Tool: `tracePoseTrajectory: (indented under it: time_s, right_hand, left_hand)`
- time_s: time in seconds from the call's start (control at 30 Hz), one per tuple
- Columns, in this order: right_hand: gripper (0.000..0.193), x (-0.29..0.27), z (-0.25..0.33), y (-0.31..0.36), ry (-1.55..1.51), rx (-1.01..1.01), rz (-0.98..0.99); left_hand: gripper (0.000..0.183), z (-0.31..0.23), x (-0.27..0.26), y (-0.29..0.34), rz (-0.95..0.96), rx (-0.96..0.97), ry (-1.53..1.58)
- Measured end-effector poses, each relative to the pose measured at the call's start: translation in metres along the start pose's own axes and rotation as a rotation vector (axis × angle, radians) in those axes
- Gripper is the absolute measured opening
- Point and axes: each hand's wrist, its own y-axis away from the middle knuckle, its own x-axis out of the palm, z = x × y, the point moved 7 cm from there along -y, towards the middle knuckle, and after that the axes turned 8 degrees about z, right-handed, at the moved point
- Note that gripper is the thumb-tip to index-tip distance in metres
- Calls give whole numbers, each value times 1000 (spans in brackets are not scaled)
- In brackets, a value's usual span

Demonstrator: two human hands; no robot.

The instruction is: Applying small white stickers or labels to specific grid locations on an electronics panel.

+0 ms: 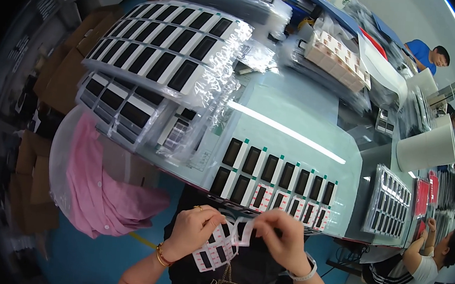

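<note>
Along the near edge of the counter (348, 181) lie dark-windowed panels (270, 168), seemingly for easy reach, while over the lap (259, 265) the left hand (192, 232) pinches a pink-marked sheet (213, 254), likely steadying it, and the right hand (286, 239) pinches a white frame (245, 236).

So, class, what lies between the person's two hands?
Between the left hand and right hand, the head view shows a patterned sheet and a smaller white strip.
</note>
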Motion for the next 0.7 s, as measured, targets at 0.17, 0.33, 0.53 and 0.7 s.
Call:
tracePoseTrajectory:
  time_s: [0.17,0.33,0.53,0.7]
  right_hand:
    - [6,-7,-21,-31,-108,93,-156]
    - [7,-3,-29,-43,-123,122,-171]
    - [7,-1,-33,-45,-109,151,-173]
    - [8,0,-34,-46,-87,159,-160]
  left_hand:
    - [13,-11,-3,5,-128,146,-238]
    - [12,-11,-11,5,-221,169,-251]
    - [8,-19,-16,3,-280,238,-309]
    - [11,-20,-15,2,-281,262,-329]
